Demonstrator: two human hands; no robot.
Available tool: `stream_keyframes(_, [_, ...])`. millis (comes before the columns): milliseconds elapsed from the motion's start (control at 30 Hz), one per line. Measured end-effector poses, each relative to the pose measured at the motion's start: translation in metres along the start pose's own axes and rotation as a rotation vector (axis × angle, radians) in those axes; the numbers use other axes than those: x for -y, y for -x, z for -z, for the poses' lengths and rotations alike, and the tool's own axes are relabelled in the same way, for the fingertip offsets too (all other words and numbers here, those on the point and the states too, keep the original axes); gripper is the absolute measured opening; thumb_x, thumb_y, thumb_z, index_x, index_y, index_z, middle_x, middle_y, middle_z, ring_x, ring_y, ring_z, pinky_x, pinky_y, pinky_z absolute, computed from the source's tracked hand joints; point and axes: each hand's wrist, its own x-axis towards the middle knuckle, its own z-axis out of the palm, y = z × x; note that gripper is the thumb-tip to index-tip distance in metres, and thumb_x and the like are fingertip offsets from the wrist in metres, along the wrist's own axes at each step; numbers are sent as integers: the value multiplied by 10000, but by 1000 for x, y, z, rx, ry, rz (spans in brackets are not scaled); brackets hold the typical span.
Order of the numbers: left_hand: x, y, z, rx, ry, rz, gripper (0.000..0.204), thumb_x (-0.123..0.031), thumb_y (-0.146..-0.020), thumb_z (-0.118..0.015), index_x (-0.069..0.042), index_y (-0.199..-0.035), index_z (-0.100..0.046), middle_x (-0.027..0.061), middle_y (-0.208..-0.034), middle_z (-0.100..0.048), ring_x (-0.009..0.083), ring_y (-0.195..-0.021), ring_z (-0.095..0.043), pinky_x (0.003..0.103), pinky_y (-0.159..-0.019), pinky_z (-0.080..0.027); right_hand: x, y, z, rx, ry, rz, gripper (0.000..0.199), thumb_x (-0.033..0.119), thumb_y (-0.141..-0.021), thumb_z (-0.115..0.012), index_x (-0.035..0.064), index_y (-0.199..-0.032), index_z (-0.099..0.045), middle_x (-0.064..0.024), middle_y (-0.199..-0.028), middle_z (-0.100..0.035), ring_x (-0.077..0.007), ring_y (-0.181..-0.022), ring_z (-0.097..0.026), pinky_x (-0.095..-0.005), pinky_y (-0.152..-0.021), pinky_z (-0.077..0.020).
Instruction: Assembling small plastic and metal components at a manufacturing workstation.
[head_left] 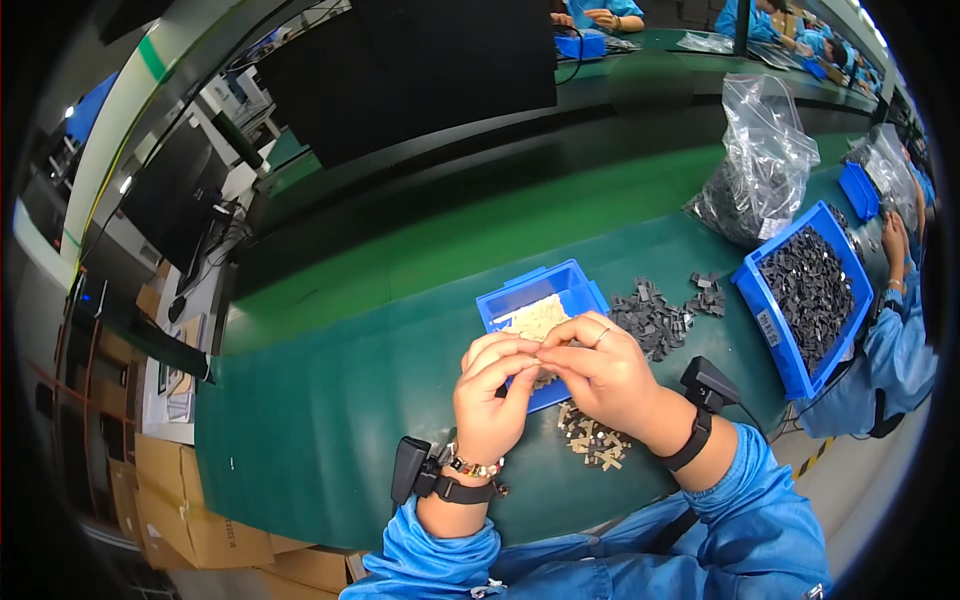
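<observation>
Many small cream pieces [536, 315] lie heaped in a rectangular blue bin [578, 288], which, in the head view, stands on the green table [330, 410] beneath your left hand [490, 400] and right hand [605, 375]. Small dark gray pieces [650, 318] are spread beside the bin's right side; a mixed pile of tan and dark pieces [592, 437] lies near its lower right corner. Your hands meet over the bin, angled toward each other, fingers curled, thumbs and index fingertips drawn to a narrow pinch. You cannot tell what the fingertips hold: that spot is too small and covered.
</observation>
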Motion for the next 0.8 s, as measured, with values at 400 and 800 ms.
stream_keyframes(400, [-7, -5, 7, 47, -344, -124, 70, -20, -748, -710, -58, -803, -691, 31, -890, -678, 229, -941, -603, 353, -866, -352, 2, 2, -3, 117, 169, 44, 197, -24, -691, -646, 8, -885, -660, -91, -898, -630, -285, -857, -610, -388, -773, -517])
stream_keyframes(800, [-6, -3, 6, 6, -316, -31, 35, -41, -791, -698, -63, -812, -680, 23, -896, -687, 211, -975, -610, 350, -895, -335, 1, 4, 4, 13, 334, -7, 137, 6, -718, -668, 26, -853, -666, -97, -855, -670, -279, -797, -627, -377, -711, -503])
